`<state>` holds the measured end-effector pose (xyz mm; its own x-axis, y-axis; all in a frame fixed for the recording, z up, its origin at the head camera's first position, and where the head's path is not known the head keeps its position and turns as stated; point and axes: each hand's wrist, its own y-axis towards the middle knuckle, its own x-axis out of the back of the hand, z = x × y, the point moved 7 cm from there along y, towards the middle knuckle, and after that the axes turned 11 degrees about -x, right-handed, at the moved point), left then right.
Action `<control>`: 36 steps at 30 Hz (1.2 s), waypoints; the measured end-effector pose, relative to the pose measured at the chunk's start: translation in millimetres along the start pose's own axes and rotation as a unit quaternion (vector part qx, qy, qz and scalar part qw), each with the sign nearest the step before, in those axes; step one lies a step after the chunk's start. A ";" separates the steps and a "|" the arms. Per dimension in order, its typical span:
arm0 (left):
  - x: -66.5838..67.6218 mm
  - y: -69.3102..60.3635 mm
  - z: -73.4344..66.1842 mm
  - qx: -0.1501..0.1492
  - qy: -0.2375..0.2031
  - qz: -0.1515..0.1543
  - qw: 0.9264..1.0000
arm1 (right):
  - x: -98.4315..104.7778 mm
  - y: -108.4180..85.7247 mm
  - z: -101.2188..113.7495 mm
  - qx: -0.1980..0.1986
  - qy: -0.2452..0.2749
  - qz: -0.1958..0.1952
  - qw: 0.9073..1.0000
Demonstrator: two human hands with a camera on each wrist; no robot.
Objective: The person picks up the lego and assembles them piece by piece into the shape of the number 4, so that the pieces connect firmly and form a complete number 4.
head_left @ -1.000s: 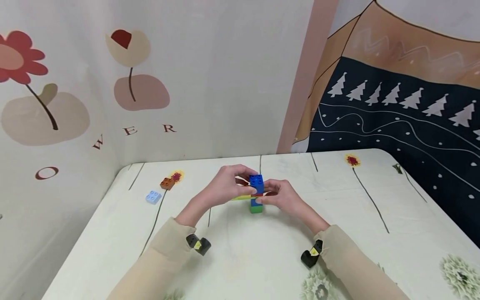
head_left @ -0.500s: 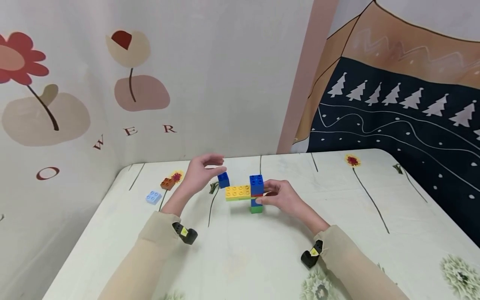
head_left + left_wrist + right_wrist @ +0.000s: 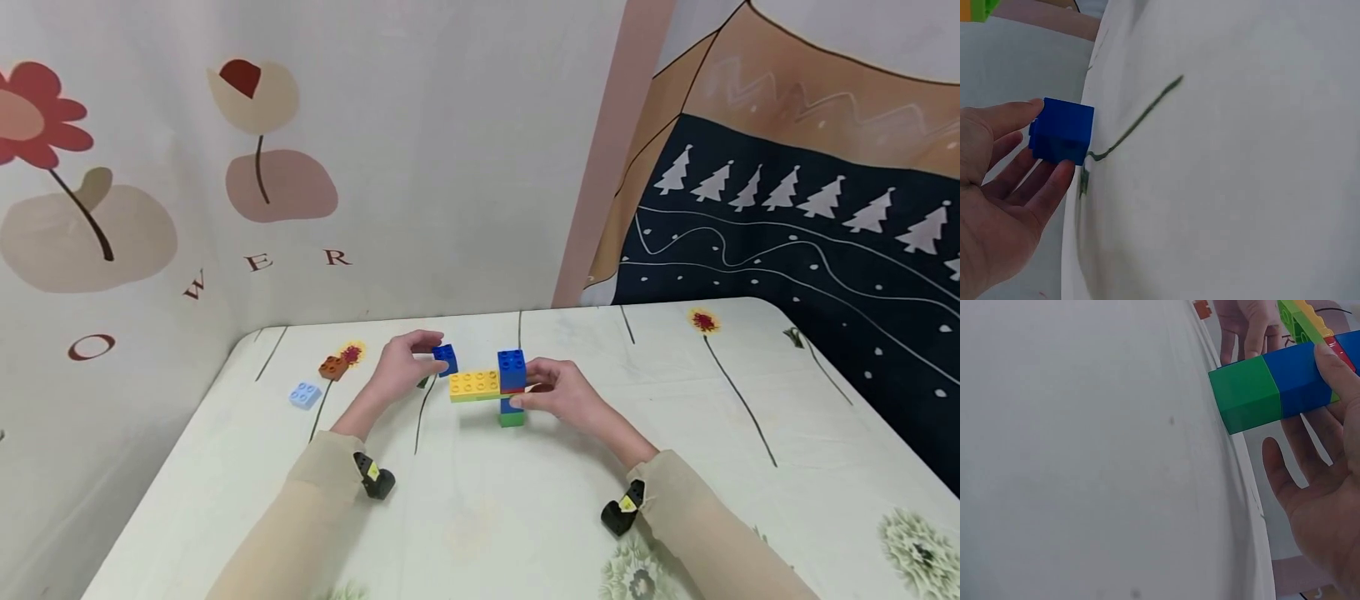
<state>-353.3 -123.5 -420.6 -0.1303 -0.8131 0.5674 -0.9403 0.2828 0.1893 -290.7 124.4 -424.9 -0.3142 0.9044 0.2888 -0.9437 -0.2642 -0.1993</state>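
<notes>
Table (image 3: 480,500): flower-print cover, beneath both hands.
Right hand (image 3: 564,390): thumb and fingers partly curled, gripping the block tower (image 3: 512,371).
Left hand (image 3: 397,368): pinching the loose blue block (image 3: 445,357) between thumb and fingers.
Block tower: upright between the hands, yellow block (image 3: 474,383) jutting left.
Brown block (image 3: 333,367), light-blue block (image 3: 304,395): left of the left hand.

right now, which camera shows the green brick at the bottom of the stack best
The right wrist view: the green brick is large there, two faces uncovered. The head view shows it small; the left wrist view misses it.
</notes>
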 end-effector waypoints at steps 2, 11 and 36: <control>-2.9 0.4 1.0 0.002 0.001 0.003 1.000 | 0.1 0.6 -0.2 0.004 -0.001 0.002 1.000; -5.5 0.2 6.7 0.016 0.002 0.002 1.000 | -1.6 -1.1 4.0 0.014 -0.006 0.006 1.000; 24.5 -28.5 -28.5 0.022 -0.105 -0.021 0.994 | 1.0 0.3 0.2 0.001 0.004 0.001 1.000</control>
<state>-320.7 -137.0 -389.3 -0.1487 -0.9133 0.3792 -0.9586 0.2272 0.1713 -291.3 125.1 -424.4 -0.3144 0.9069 0.2805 -0.9436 -0.2662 -0.1968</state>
